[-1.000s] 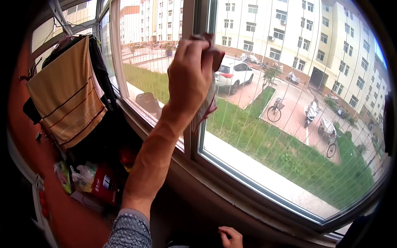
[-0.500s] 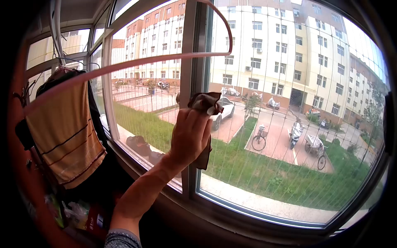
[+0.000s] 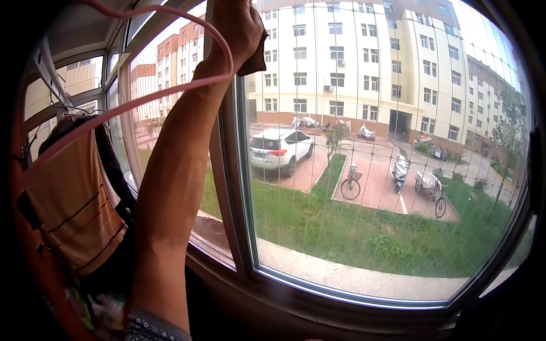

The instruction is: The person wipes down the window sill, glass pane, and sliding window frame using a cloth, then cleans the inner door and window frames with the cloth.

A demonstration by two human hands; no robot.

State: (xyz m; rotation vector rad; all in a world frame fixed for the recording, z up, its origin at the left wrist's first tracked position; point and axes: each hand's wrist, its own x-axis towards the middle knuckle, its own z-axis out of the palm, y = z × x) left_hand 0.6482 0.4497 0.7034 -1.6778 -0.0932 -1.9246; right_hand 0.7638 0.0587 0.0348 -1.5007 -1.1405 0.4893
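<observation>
My left hand [image 3: 238,31] is raised at the top of the view, closed around a dark brown cloth [image 3: 254,59]. The cloth's lower corner hangs out on the right side of the hand, against the upright window frame [image 3: 232,170] and the edge of the pane. My fingertips are partly hidden at the top edge. A pink hanger-like tube [image 3: 136,98] crosses in front of my forearm near the wrist. My right hand is out of view.
Striped tan towel [image 3: 74,199] and dark clothes hang at the left. Plastic bags [image 3: 108,310] lie below them. A wire grille stands outside the large window pane [image 3: 364,227]; beyond it are a white car [image 3: 281,150], bicycles and buildings.
My left hand has moved up along the window frame with the cloth, from mid-height to the top of the view. The camera view has shifted somewhat, and the pink tube appears lower over my arm.
</observation>
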